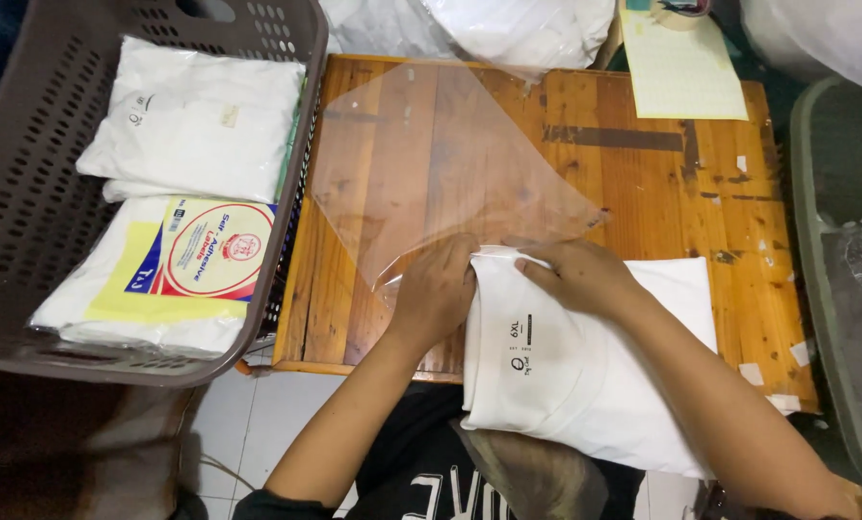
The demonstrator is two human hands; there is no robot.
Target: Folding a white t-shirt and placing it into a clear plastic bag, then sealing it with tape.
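A folded white garment (585, 366) lies at the near edge of the small wooden table (662, 183). My right hand (575, 276) presses on its top edge with the fingers bent over the fold. My left hand (438, 289) grips the mouth of a clear plastic bag (441, 164) right beside the garment's left top corner. The bag lies flat across the table, stretching away toward the far left. The garment's top edge meets the bag's opening.
A grey perforated basket (26, 193) on the left holds packed white garments (195, 120) and a labelled pack of bags (176, 260). A sheet of pale stickers (681, 67) lies at the far right of the table. Another basket (835, 270) stands at the right edge.
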